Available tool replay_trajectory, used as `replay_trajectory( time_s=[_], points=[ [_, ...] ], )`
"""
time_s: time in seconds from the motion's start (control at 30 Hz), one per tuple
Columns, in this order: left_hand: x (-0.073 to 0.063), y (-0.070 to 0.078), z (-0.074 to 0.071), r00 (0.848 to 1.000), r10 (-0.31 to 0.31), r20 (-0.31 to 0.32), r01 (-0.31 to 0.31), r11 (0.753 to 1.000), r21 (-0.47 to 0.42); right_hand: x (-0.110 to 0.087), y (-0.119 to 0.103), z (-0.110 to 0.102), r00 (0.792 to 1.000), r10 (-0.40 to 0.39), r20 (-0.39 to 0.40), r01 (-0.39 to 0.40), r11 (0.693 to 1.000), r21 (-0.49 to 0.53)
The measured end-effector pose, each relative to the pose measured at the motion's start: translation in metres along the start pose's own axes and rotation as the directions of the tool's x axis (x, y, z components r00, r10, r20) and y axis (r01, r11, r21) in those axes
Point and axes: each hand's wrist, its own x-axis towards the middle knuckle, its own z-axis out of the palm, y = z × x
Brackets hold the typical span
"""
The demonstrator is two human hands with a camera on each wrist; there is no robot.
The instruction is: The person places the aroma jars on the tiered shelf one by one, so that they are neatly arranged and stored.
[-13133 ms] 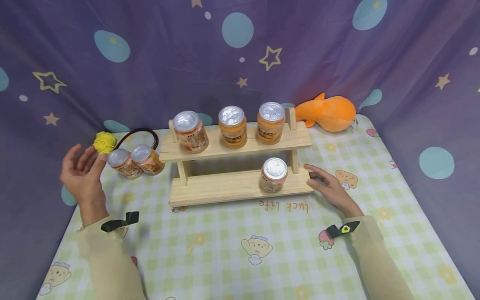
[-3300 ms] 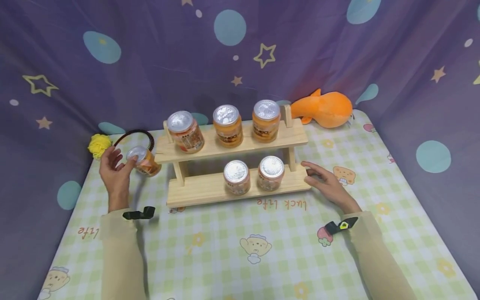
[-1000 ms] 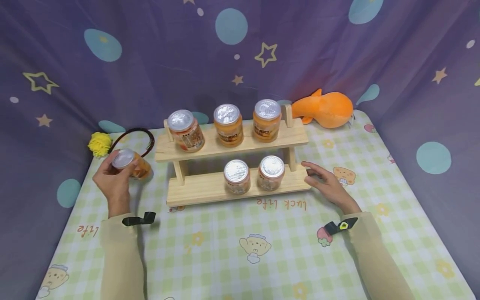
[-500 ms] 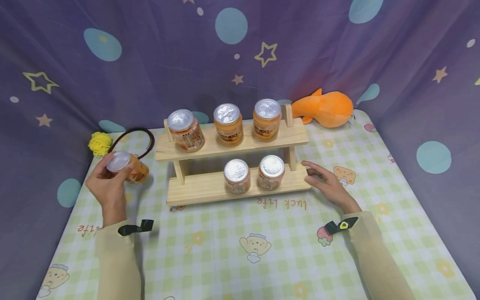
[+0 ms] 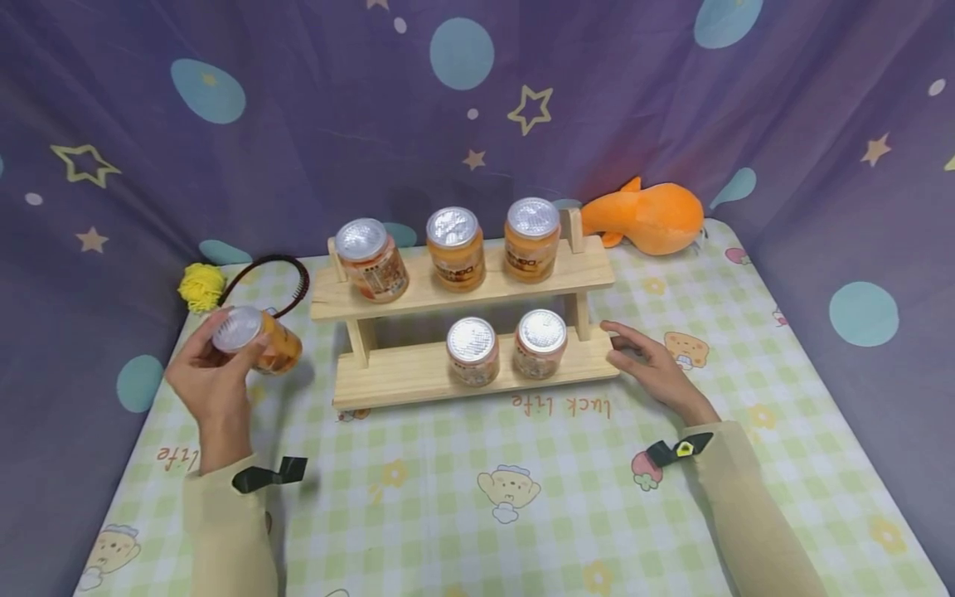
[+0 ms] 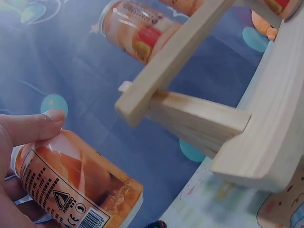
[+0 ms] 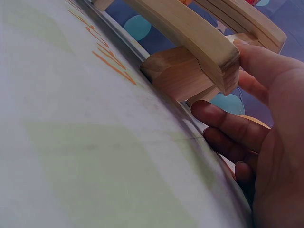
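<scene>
My left hand (image 5: 212,377) grips a jar (image 5: 276,344) with a silver lid and orange contents, thumb on one side and fingers on the other. Tilted, the jar leans its lid towards the palm. In the left wrist view, the held jar's printed label (image 6: 61,190) shows a barcode, beside the two-tier wooden rack (image 6: 256,161). Three similar jars (image 5: 456,253) stand on the rack's upper shelf (image 5: 418,294). Two more jars (image 5: 473,356) stand on the right half of the lower shelf (image 5: 403,377). My right hand (image 5: 664,381) touches that shelf's right end, fingers loosely bent.
A yellow yarn ball (image 5: 201,286) and a dark headband-like hoop (image 5: 302,282) lie at the back left. Behind the rack's right end is an orange plush toy (image 5: 656,220). A checked cloth (image 5: 418,514) covers the table; a purple curtain (image 5: 321,149) hangs behind.
One jar from the left has come onto the lower shelf beside the first. Since then my left hand has taken hold of the other left jar and drawn it left and nearer. The right hand stays put.
</scene>
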Motion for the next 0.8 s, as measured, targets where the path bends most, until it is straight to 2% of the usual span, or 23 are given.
replay_trajectory(
  time_s=[0.2,0.47,0.7,0.8],
  points=[
    [-0.011,0.009,-0.001,0.998,0.034,0.044,-0.032,0.998,-0.051,0.001,0.001,0.001,1.000,0.002,0.001,-0.002,1.000,0.000],
    [-0.026,0.021,-0.001,0.998,0.030,0.064,-0.026,0.997,-0.067,0.000,0.000,0.000,1.000,0.005,0.000,-0.005,1.000,0.002],
    [-0.038,0.027,0.003,0.989,0.069,0.134,-0.054,0.993,-0.109,0.000,-0.001,0.000,1.000,0.005,0.003,-0.005,1.000,0.001],
    [-0.043,0.029,0.006,0.983,0.072,0.166,-0.057,0.994,-0.096,0.000,-0.001,0.000,1.000,-0.002,0.002,0.002,1.000,0.004]
  ],
)
